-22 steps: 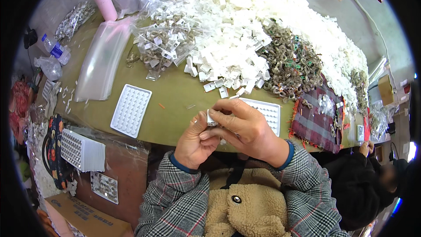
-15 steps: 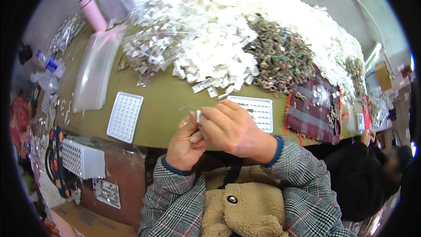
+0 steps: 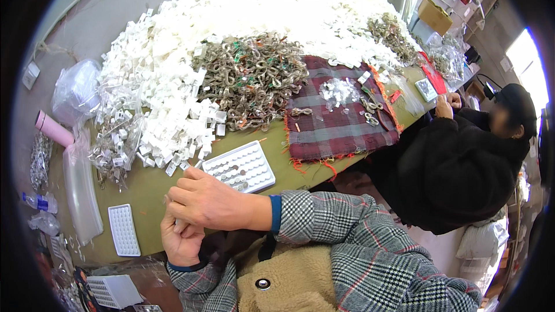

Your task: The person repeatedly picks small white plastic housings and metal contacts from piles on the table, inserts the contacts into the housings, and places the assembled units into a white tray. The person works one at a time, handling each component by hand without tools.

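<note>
Right hand: curled against left hand
Grip: cannot tell what, if anything, is clamped; hidden from view
White tray: just beyond right hand, its near corner covered

The left hand and right hand touch each other. A white tray lies just beyond, near a plaid cloth.

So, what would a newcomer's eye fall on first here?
The huge heap of white pieces spreading across the back of the green table dominates. In front of it, a dark tangled pile stands out, left of a frayed plaid cloth. In the foreground, the left grip and right grip meet, left of a partly filled white tray.
</note>
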The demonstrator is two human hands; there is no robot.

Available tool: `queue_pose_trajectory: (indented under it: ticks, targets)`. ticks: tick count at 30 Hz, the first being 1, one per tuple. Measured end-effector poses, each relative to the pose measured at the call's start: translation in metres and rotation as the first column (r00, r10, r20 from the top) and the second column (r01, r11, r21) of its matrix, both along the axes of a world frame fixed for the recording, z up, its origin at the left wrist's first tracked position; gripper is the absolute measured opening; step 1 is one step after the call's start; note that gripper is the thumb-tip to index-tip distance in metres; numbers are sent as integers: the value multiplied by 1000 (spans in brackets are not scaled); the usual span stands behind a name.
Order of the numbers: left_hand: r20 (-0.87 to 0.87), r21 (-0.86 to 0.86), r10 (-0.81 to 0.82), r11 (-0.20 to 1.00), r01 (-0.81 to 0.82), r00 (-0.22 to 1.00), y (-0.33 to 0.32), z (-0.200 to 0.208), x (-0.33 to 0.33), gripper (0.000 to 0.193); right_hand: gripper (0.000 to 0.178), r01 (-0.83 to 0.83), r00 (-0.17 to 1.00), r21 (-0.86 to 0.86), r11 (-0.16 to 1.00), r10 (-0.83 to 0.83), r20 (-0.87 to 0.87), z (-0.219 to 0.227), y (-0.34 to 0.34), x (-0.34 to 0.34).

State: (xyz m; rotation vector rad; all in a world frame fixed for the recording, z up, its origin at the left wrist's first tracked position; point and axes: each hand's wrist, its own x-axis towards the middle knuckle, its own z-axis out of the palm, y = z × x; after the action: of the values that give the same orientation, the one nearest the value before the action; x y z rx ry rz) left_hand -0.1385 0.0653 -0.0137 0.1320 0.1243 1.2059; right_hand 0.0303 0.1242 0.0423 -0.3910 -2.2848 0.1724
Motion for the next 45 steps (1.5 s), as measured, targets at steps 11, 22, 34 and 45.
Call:
queue_pose_trajectory:
  ticks: [11, 22, 34, 45]
  targets:
    - [-180, -75, 281, 951, -298, 943, 12, 38, 5, 23, 6, 659, 616, -556, 506, -788, 14, -26, 26, 224]
    - [-133, -140, -51, 990, 32, 990, 43, 75, 158, 28, 11, 763, 613, -405, 504, -764, 203, -51, 52, 247]
    - [-369, -215, -175, 971, 99, 913, 47, 45, 193, 29, 11, 768, 606, -435, 470, -754, 255, -42, 61, 245]
    - [-439, -147, -175, 982, 121, 881, 35, 43, 190, 29, 11, 38, 831, -715, 698, -419, -365, -3, -7, 197]
